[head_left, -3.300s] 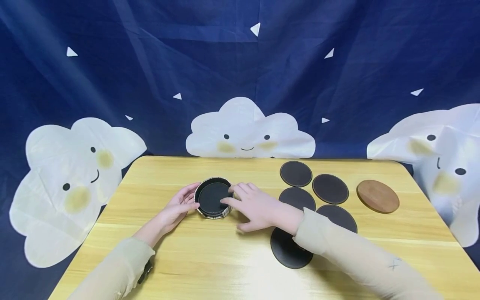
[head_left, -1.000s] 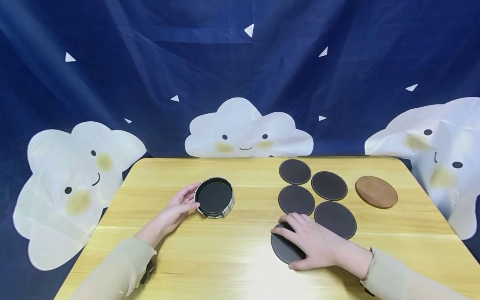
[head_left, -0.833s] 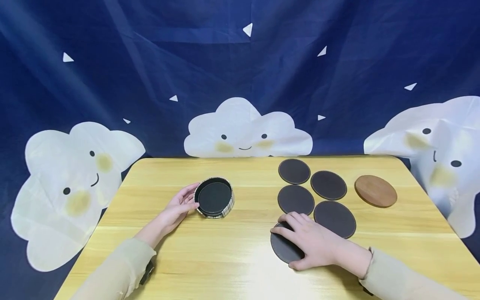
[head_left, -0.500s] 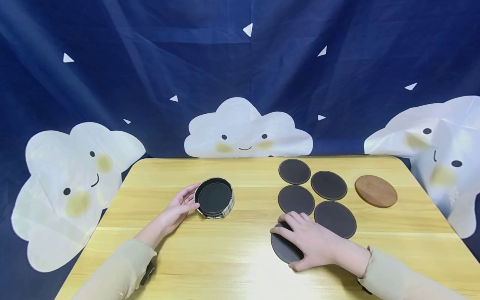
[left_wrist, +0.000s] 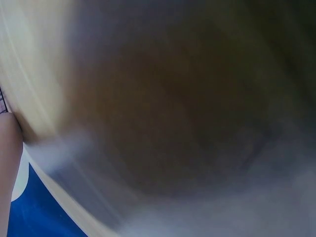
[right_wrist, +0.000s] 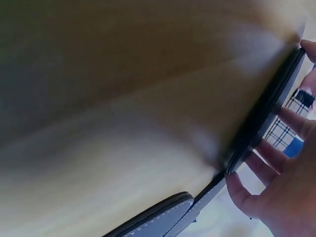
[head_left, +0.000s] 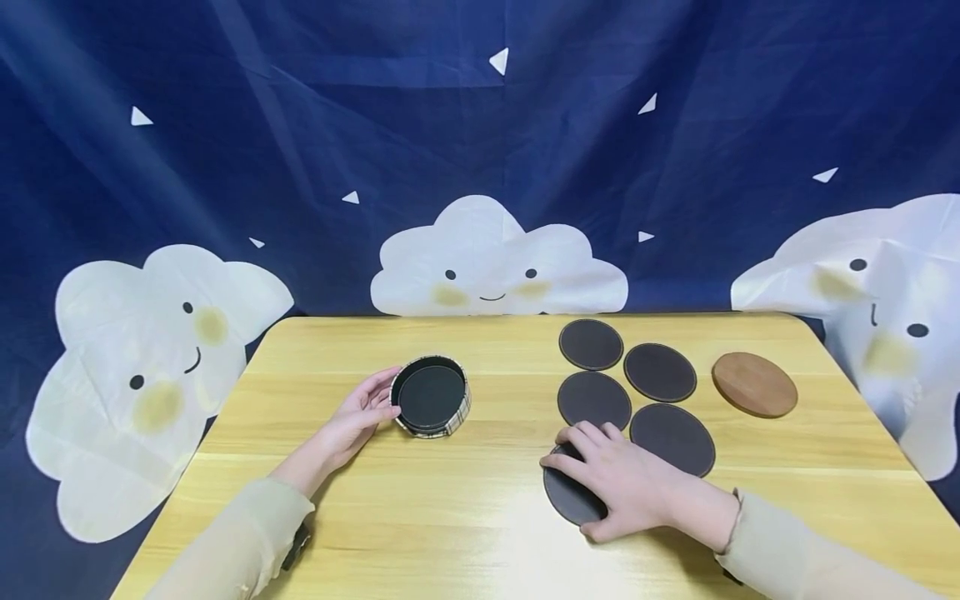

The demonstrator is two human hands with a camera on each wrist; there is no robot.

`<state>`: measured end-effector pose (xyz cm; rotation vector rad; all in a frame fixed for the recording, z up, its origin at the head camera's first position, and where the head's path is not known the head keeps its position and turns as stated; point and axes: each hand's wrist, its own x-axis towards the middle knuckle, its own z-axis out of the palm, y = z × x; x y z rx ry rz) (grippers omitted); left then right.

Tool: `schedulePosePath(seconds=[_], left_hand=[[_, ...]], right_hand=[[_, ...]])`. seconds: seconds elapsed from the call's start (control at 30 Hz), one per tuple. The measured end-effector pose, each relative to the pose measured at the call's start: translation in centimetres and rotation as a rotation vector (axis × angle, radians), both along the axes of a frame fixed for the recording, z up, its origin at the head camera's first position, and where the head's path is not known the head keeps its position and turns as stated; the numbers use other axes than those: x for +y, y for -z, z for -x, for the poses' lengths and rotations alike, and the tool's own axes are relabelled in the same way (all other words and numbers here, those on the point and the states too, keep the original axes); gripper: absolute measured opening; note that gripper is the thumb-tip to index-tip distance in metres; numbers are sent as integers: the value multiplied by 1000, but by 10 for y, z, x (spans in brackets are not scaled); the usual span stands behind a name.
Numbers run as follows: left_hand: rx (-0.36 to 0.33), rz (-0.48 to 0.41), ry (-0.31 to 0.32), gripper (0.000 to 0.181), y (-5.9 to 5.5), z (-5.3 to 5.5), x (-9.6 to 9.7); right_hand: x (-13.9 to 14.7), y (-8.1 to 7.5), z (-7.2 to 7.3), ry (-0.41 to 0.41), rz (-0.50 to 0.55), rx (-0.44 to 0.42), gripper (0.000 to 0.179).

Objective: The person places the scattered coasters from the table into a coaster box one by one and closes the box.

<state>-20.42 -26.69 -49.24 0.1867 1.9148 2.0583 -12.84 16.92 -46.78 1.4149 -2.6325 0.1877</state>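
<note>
Around the left side of a round coaster holder (head_left: 459,413) curls my left hand (head_left: 352,423), thumb at the rim. The holder has a plaid outer wall and a black interior. My right hand (head_left: 633,483) spreads over the nearest black coaster (head_left: 566,495), gripping it by opposite edges and hiding part of it. In the right wrist view, fingertips and thumb meet the edge of this coaster (right_wrist: 266,106), with the plaid holder (right_wrist: 281,134) beyond. The left wrist view is mostly blurred, a piece of skin (left_wrist: 7,158) showing at its left edge.
Several more black coasters lie flat beyond my right hand, among them the far one (head_left: 591,344) and the closest right one (head_left: 672,439). A thicker brown disc (head_left: 754,384) lies at the right. Behind the wooden table (head_left: 420,517) hangs a blue curtain (head_left: 315,125) with clouds.
My right hand has moved from the holder's right side, rightward and nearer, onto the nearest coaster, where it has stayed this last second. My left hand keeps its hold.
</note>
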Motion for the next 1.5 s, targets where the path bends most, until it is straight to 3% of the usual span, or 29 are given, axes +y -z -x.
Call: schedulePosePath(seconds=[0.43,0.87,1.17,1.5], left_hand=[[-5,4,0,79,0,-3,2],[-5,2,-5,79,4,-2,2],[3,-10,-11,79,3,0,3],[15,-9,-3,79,2,2,1]], right_hand=[[-9,-13,14,-51,16,73,92],[-22,-39,38,-33,-17,52,90],[-36,-44,48,-15,-27,15,88],[-56,-49,62,-21,-16,38,87]])
